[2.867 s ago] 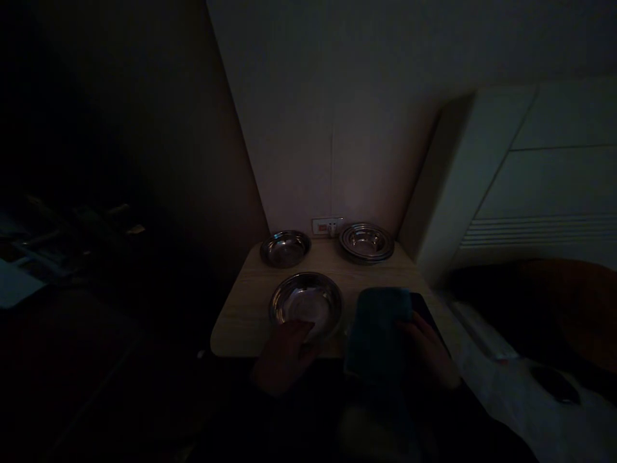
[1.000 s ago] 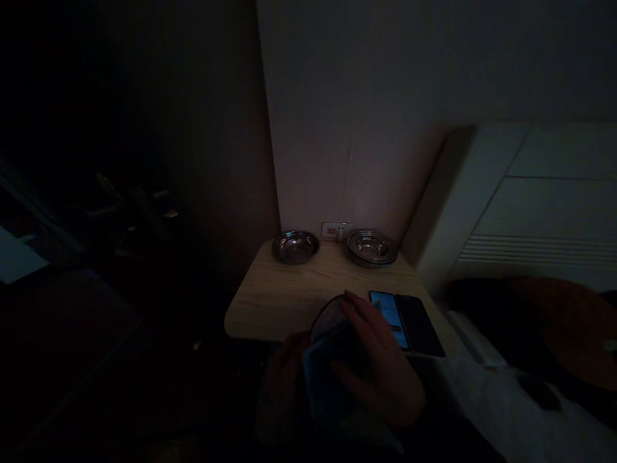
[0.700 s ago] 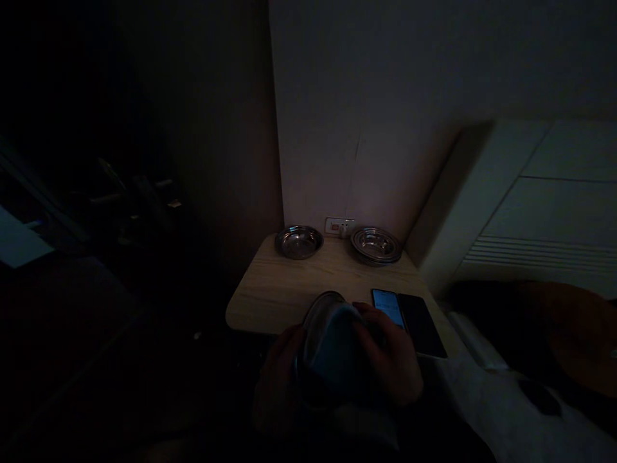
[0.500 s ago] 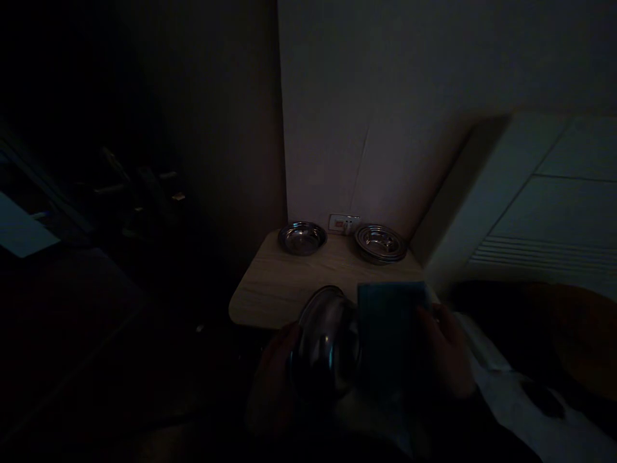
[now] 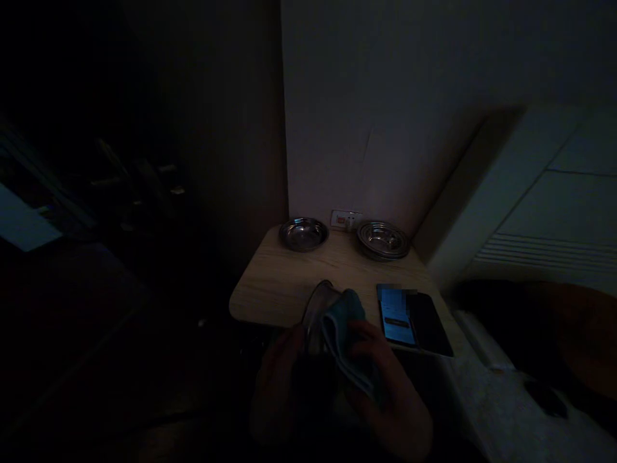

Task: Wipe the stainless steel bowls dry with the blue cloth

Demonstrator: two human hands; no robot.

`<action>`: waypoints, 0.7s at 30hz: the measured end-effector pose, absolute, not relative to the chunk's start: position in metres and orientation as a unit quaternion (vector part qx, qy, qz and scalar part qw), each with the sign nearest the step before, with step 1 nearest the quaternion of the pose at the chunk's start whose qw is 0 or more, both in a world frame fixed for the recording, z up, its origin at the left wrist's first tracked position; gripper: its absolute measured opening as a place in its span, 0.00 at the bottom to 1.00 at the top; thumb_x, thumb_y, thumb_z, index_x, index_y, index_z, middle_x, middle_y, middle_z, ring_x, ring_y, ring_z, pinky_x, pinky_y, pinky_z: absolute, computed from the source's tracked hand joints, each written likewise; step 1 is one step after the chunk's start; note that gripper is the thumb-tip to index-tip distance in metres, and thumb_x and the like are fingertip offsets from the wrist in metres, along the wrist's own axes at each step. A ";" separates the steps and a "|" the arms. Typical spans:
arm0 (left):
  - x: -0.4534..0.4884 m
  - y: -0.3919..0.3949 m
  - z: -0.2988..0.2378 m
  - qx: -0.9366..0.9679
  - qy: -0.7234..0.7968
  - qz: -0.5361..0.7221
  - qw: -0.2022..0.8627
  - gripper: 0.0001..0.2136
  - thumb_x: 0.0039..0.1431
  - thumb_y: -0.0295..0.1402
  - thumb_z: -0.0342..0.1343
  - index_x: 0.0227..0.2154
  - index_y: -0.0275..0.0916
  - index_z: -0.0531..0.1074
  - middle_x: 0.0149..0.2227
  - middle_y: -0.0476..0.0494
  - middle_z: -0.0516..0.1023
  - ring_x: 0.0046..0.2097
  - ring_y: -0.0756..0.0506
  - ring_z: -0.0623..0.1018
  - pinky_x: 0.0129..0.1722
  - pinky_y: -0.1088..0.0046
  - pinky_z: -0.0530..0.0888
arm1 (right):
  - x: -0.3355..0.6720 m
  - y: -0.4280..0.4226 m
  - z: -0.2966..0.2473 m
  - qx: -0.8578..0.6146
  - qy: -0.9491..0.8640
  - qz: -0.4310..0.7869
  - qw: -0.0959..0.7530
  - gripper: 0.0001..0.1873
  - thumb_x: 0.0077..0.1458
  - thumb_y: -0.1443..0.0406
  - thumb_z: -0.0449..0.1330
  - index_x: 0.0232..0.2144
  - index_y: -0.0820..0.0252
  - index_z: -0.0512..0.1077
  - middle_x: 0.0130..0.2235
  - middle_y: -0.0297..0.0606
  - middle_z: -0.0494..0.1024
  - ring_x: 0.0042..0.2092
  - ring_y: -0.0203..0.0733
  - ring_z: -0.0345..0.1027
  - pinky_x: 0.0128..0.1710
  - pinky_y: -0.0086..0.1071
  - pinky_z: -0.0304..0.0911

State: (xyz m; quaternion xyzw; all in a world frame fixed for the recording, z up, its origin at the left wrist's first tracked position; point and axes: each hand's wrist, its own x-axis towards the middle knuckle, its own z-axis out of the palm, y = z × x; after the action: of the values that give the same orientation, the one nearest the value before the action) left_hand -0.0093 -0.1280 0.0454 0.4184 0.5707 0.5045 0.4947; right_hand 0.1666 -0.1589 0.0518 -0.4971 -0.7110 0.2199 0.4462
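The room is very dark. My left hand (image 5: 277,379) grips a steel bowl (image 5: 315,312) tilted on edge above the near edge of a small wooden table (image 5: 274,283). My right hand (image 5: 393,392) is closed on a folded blue cloth (image 5: 347,337) pressed against the bowl's inner side. Most of the bowl is hidden by the cloth and by shadow.
A single steel bowl (image 5: 303,233) and a stack of steel bowls (image 5: 383,240) stand at the table's back by a wall socket (image 5: 346,219). Two phones, one lit (image 5: 398,318), one dark (image 5: 429,325), lie at the right. A white headboard (image 5: 530,212) and bedding (image 5: 511,411) fill the right.
The bowl left the table surface and is now held tilted in my left hand. The cloth went onto it, swung right off it, then came back against it.
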 end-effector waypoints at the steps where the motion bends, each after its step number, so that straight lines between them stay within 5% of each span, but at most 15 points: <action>1: -0.008 -0.128 0.050 0.411 0.575 0.498 0.502 0.18 0.49 0.46 0.53 0.37 0.39 0.76 0.41 0.38 0.78 0.46 0.38 0.75 0.44 0.62 0.70 | 0.167 -0.160 0.051 -0.499 -0.714 0.223 0.437 0.21 0.47 0.65 0.58 0.46 0.55 0.64 0.56 0.45 0.63 0.55 0.51 0.60 0.49 0.41 0.62; 5: 0.000 -0.133 0.068 0.362 0.592 0.451 0.561 0.23 0.49 0.50 0.52 0.39 0.37 0.74 0.41 0.40 0.78 0.44 0.39 0.76 0.44 0.65 0.71 | 0.163 -0.159 0.052 -0.509 -0.715 0.197 0.436 0.27 0.57 0.61 0.51 0.58 0.51 0.52 0.55 0.43 0.62 0.56 0.49 0.59 0.51 0.43 0.62; 9: 0.007 -0.136 0.078 0.375 0.562 0.445 0.588 0.22 0.47 0.50 0.54 0.37 0.36 0.76 0.39 0.41 0.79 0.43 0.40 0.76 0.44 0.68 0.71 | 0.155 -0.150 0.052 -0.575 -0.690 0.083 0.431 0.19 0.58 0.62 0.52 0.52 0.49 0.63 0.50 0.42 0.64 0.50 0.47 0.63 0.46 0.41 0.65; 14: 0.008 -0.136 0.074 0.362 0.601 0.434 0.565 0.23 0.46 0.51 0.53 0.36 0.36 0.76 0.39 0.41 0.79 0.43 0.40 0.76 0.43 0.67 0.71 | 0.152 -0.146 0.052 -0.556 -0.708 -0.017 0.434 0.19 0.58 0.66 0.53 0.52 0.55 0.64 0.53 0.45 0.61 0.53 0.49 0.58 0.48 0.44 0.62; 21: 0.012 -0.132 0.070 0.385 0.639 0.436 0.503 0.24 0.46 0.51 0.52 0.35 0.34 0.76 0.40 0.36 0.78 0.44 0.37 0.75 0.45 0.62 0.69 | 0.144 -0.142 0.067 -0.492 -0.756 -0.112 0.418 0.13 0.55 0.68 0.54 0.44 0.57 0.71 0.45 0.45 0.69 0.46 0.50 0.60 0.40 0.44 0.64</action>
State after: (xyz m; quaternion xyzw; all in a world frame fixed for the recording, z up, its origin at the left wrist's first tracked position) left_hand 0.0125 -0.1324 0.0699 0.3845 0.6395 0.4357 0.5033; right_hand 0.1443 -0.1422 0.0669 -0.4919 -0.7557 -0.1117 0.4177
